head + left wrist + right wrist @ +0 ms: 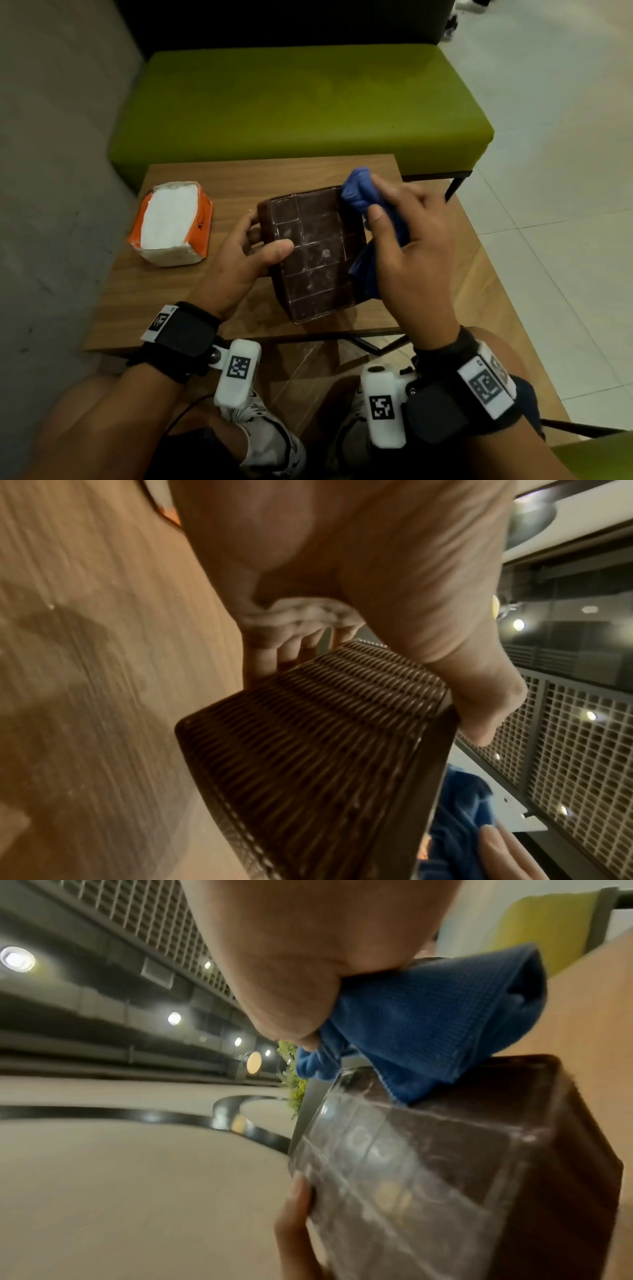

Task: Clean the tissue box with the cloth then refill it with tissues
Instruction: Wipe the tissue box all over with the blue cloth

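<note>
A dark brown tissue box (313, 253) is tilted on the wooden table (205, 301), its smooth gridded underside facing up. My left hand (246, 251) grips its left side, thumb on the underside and fingers round the woven wall (315, 739). My right hand (407, 240) holds a bunched blue cloth (359, 195) against the box's far right edge; part of the cloth (435, 1023) hangs down the right side. The underside (411, 1177) shows pale smudges. A pack of white tissues (169, 224) in an orange wrapper lies open at the table's left.
A green upholstered bench (298, 106) stands right behind the table. A grey wall runs along the left and a pale tiled floor (565, 171) lies to the right. My knees and shoes are below the table's near edge.
</note>
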A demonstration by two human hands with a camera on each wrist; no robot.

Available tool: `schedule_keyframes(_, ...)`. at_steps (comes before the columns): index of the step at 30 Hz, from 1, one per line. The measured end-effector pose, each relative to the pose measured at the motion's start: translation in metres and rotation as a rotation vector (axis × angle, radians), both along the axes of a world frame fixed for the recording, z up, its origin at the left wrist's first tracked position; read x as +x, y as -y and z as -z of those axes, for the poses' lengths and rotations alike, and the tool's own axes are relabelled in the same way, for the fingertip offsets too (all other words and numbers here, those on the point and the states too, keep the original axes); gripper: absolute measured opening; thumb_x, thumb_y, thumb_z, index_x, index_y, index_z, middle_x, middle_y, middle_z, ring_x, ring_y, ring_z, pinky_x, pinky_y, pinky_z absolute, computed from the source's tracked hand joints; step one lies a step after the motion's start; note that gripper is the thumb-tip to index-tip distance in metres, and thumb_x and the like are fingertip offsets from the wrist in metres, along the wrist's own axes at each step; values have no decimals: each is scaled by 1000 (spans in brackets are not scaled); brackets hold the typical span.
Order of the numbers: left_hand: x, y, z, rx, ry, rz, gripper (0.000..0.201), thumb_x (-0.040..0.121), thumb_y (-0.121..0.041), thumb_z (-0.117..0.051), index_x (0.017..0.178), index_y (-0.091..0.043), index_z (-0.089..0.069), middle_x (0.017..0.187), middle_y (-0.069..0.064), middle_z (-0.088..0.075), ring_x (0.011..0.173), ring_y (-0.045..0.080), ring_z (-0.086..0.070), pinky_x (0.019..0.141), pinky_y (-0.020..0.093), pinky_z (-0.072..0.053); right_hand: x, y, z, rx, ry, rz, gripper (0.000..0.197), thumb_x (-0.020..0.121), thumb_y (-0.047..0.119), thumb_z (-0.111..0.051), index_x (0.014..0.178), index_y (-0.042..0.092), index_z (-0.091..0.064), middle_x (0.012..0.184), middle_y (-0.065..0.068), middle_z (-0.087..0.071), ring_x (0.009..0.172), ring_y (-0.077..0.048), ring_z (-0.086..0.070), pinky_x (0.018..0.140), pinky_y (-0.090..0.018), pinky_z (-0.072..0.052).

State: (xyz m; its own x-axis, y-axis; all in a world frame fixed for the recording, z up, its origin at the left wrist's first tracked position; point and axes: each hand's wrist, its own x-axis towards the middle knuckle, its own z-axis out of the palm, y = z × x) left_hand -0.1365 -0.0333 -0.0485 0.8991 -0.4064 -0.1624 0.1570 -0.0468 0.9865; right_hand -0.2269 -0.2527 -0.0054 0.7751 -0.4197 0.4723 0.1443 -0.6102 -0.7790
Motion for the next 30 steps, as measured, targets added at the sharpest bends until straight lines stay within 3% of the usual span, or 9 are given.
schedule_keyframes(3,-1,5,-1,-35,-29,14,84,73,-46,-82,149,-26,-55,137,9,-73,124,31,-73,98,58,-61,4,-11,5,-79,-7,-3,29,103,10,-65,131,12,-73,125,-9,-56,107,-10,-55,94,-11,-43)
schedule_keyframes(8,-4,10,-2,-23,-12,61,80,78,-44,-81,152,-29,-56,140,3,-73,128,22,-71,92,39,-64,-2,-44,6,-345,-22,-208,29,101,8,-64,129,6,-72,123,-17,-56,112,-25,-55,93,-31,-49)
schedule_keyframes(12,-8,4,-2,-17,-10,70,69,69,-44,-85,136,-42,-65,132,-6,-76,123,17,-74,84,28,-63,16,-12,7,-236,-9,-11,23,98,3,-64,118,6,-75,110,-12,-59,99,-23,-57,84,-39,-50)
schedule_keyframes(15,-8,4,1,6,1,77,72,73,-45,-84,141,-41,-63,138,-4,-73,129,19,-70,92,35,-62,8,-36,1,-311,-40,-135,24,99,6,-64,121,6,-74,114,-14,-59,102,-25,-56,84,-31,-48)
schedule_keyframes(17,-8,3,4,1,3,68,79,73,-45,-83,149,-36,-59,140,-3,-72,131,18,-69,91,35,-63,0,-40,3,-413,-60,-279,25,101,10,-64,124,7,-74,117,-15,-59,105,-26,-56,85,-34,-49)
schedule_keyframes(20,-8,1,2,-14,-7,59,77,69,-46,-84,142,-38,-62,135,-6,-75,125,17,-72,84,30,-64,10,-18,4,-342,-51,-124,24,99,7,-64,120,9,-76,114,-13,-58,105,-20,-52,86,-35,-47)
schedule_keyframes(23,-5,3,1,1,34,59,75,71,-45,-84,142,-37,-62,137,-6,-74,129,15,-69,96,36,-63,6,-34,-1,-327,-36,-97,23,99,7,-64,119,7,-75,114,-14,-58,103,-17,-50,85,-21,-42)
schedule_keyframes(26,-2,1,1,-22,40,70,81,75,-40,-83,151,-30,-58,143,0,-71,136,20,-65,104,44,-59,-2,-37,1,-454,-42,-233,24,100,8,-66,121,8,-75,117,-16,-59,106,-23,-53,86,-30,-46)
schedule_keyframes(30,-3,4,3,-40,28,73,77,76,-39,-83,149,-30,-59,142,1,-71,134,22,-67,98,39,-62,5,-28,0,-298,-2,-71,22,97,4,-66,116,8,-76,113,-13,-58,104,-22,-53,84,-32,-47)
